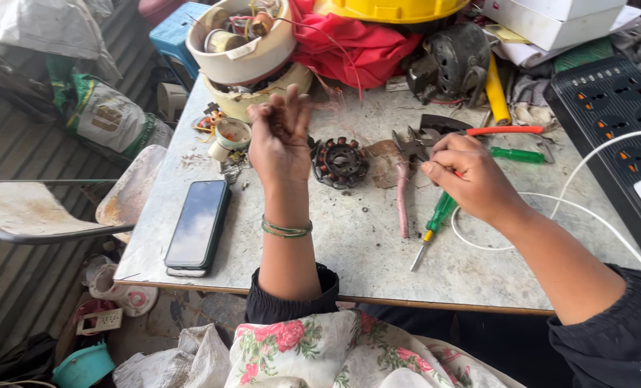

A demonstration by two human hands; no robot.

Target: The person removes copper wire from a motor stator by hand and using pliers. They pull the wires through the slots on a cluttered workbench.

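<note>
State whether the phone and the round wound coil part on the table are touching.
Apart. The head view shows bare tabletop and the raised left hand's wrist between the phone and the coil part.

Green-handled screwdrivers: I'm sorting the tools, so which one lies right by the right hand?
The translucent green screwdriver with the yellow collar, emerging beneath the right hand; the darker green one lies farther back.

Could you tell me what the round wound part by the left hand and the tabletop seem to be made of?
The round wound part looks like a dark metal core with reddish copper-coloured wire coils on its radial teeth. The tabletop seems to be pale, worn stone or laminate, judging by its mottled grey surface and brown edge; which one is unclear.
</note>
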